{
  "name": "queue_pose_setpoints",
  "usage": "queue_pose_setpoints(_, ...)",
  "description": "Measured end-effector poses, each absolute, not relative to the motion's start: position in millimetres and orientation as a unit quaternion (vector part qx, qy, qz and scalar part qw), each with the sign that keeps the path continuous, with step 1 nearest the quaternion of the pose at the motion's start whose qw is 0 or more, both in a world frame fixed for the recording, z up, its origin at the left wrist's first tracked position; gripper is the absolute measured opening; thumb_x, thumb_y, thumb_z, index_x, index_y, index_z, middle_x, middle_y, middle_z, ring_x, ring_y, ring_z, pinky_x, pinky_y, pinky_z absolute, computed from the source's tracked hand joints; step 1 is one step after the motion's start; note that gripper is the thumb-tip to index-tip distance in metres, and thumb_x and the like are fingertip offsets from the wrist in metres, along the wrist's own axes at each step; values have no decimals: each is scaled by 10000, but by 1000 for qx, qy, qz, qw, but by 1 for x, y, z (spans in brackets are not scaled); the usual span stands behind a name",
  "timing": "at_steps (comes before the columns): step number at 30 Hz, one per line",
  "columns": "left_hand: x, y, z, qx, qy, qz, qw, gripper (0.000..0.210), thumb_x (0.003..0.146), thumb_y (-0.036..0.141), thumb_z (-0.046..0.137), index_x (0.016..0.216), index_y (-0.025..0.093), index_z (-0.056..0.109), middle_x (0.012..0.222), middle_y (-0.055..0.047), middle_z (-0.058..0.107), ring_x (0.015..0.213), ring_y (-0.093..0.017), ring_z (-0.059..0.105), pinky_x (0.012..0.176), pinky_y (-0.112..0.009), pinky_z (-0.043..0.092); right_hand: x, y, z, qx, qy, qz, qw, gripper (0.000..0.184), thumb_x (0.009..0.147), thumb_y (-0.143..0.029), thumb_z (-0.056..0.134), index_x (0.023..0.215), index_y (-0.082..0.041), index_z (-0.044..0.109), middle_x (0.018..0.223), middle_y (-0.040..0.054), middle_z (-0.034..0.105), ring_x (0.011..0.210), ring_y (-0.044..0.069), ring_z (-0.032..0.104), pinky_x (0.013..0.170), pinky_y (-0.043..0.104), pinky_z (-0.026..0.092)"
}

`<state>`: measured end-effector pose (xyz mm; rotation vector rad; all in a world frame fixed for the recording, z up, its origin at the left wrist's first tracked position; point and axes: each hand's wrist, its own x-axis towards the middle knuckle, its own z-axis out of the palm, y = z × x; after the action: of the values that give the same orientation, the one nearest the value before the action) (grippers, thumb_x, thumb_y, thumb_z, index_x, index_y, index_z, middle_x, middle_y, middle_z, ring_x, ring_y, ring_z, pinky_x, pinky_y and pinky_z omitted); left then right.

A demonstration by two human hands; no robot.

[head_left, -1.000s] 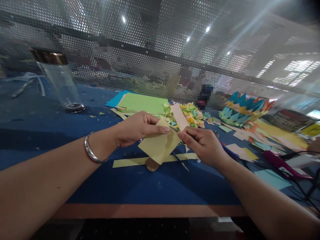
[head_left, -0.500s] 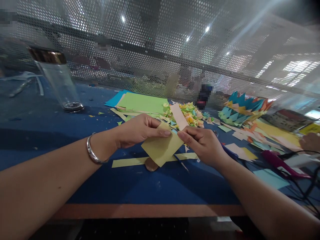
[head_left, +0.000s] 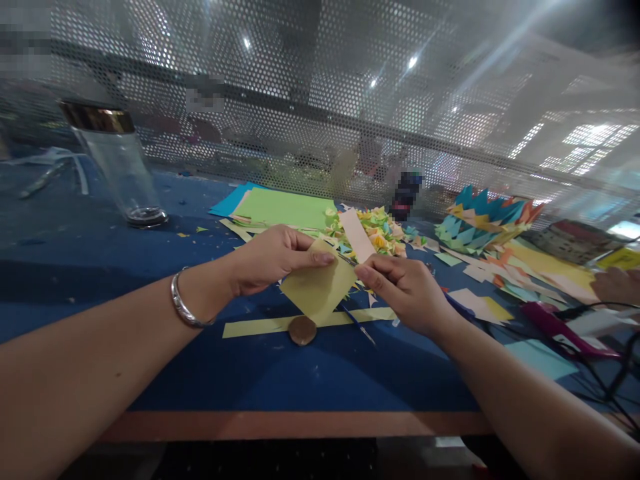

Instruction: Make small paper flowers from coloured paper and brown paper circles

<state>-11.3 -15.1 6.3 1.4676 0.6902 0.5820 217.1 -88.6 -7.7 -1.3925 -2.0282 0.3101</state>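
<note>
A square of yellow paper (head_left: 313, 287) is pinched at its upper edge by my left hand (head_left: 280, 257), thumb on top. My right hand (head_left: 400, 287) is closed at the paper's right corner. A thin dark edge shows between its fingertips and the paper, too small to name. From behind these fingers a pale pink paper strip (head_left: 355, 233) sticks up; whether it is held I cannot tell. Below lie a long yellow paper strip (head_left: 255, 327), a round brown disc (head_left: 303, 331) and a slim blue pen-like tool (head_left: 361, 325).
Behind my hands are green paper sheets (head_left: 290, 207) and a pile of small folded paper pieces (head_left: 383, 227). A glass bottle (head_left: 123, 167) stands left. At right are a paper basket (head_left: 480, 220), a magenta device (head_left: 555, 327) with cables, and another person's hand (head_left: 617, 287).
The yellow paper has shifted up and left with my left hand, uncovering more of the brown disc. My right hand stays nearly in place. The view has tilted slightly.
</note>
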Motion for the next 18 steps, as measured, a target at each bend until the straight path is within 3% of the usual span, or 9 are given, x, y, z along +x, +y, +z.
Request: queue_pose_setpoints(18,-12,-15,6,661,289,242,649,291,756,392,803,919,151,794,936,-107,787,778,-203,714,686,-284,538,218,-87,-9,-530,-777,132,313,500,988,-564,454,662,-187,494,602,-27,433,576,108,399,547,280,270)
